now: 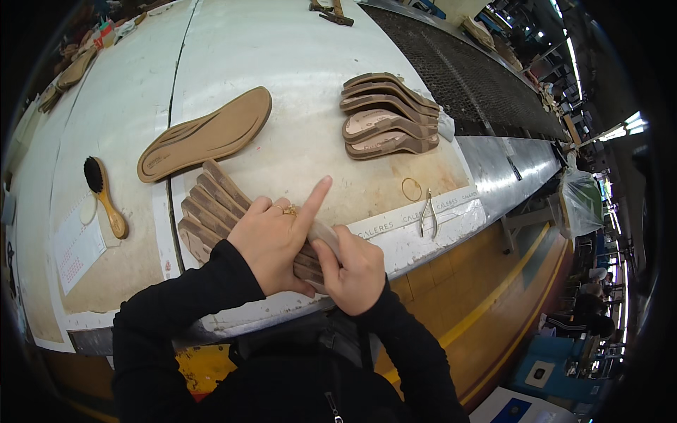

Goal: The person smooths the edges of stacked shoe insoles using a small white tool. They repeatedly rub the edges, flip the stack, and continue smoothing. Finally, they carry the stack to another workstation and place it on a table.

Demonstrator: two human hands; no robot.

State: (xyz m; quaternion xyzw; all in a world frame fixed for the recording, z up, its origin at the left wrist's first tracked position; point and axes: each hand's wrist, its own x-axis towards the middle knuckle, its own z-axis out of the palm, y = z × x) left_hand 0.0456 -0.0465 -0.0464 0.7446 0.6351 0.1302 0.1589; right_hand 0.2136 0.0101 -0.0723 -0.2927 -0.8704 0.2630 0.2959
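A fanned stack of brown shoe soles (211, 204) lies at the table's near edge, partly hidden under my hands. My left hand (278, 243) grips the stack, its thumb on the near side, other fingers curled and the index finger stretched out. My right hand (352, 271) is closed beside it, the thumb pressed on a pale grey block (323, 236) against the soles' edges; most of that block is covered. Beyond my left hand a single tan footbed (208, 134) lies flat. Another stack of brown soles (391, 116) sits farther right.
A wooden-handled brush (106, 197) and a printed sheet (79, 247) lie at left. Metal nippers (429, 215) and a yellow ring (411, 188) are near the right edge. A hammer (333, 14) lies at the far side. A dark conveyor belt (451, 63) runs along the right.
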